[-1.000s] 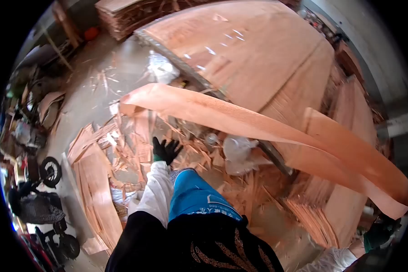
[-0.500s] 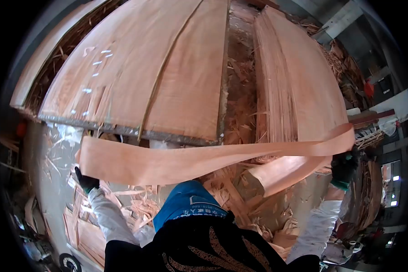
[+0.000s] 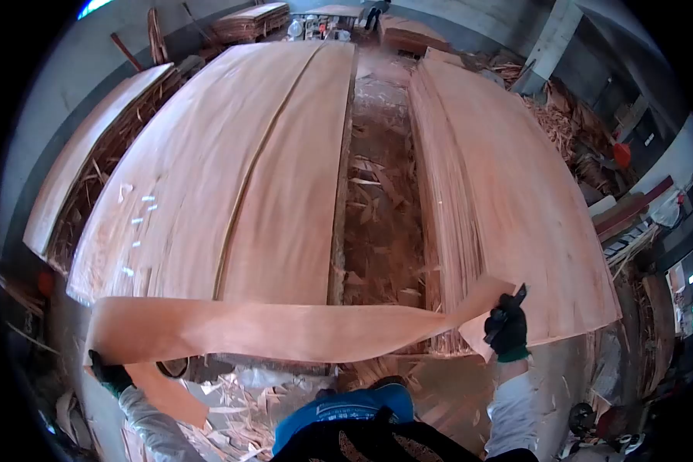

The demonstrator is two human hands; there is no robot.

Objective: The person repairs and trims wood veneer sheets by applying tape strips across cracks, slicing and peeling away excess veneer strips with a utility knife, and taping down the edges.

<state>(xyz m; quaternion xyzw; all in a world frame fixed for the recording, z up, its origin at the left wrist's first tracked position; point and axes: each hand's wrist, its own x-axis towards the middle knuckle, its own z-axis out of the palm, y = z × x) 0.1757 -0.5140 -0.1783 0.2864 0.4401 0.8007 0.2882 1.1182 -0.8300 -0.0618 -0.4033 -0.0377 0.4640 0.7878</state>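
A long, thin wood veneer strip (image 3: 269, 327) stretches across in front of me, slightly twisted toward its right end. My left hand (image 3: 110, 375), in a dark glove with a green cuff, grips its left part, and a loose end hangs below. My right hand (image 3: 507, 329), gloved the same way, is closed at the strip's right end. A short dark narrow piece sticks up from that fist; I cannot tell what it is. Behind the strip lies a wide veneer sheet (image 3: 177, 185) on a low bench, and to the right stands a veneer stack (image 3: 516, 192).
A string (image 3: 273, 131) runs lengthwise over the wide sheet. Between bench and stack is a gap with wood scraps (image 3: 381, 231) on its floor. Another veneer stack (image 3: 92, 162) stands at the left. At the far end, a person (image 3: 375, 14) stands near more stacks.
Both my hands have moved the strip forward, over the near edges of bench and stack. The strip's loose end has shifted from the right side to the left. My view has tilted up.
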